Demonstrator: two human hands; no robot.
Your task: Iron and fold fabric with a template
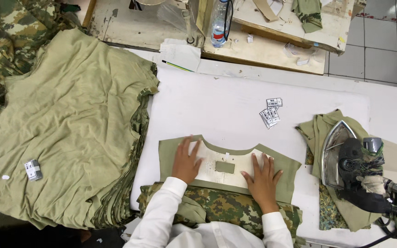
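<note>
olive collar piece [228, 158] — left hand [185, 161] and right hand [263, 177] pressed flat on it, fingers spread, gripping nothing.

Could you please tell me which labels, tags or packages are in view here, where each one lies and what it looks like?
Loose labels: small white rectangles with dark print, fanned on the white table beyond the right hand.
Label bundle: small white stack, on the olive fabric pile at left.
Plastic bottle: clear, with a blue and red wrapper, upright at the top.
</note>
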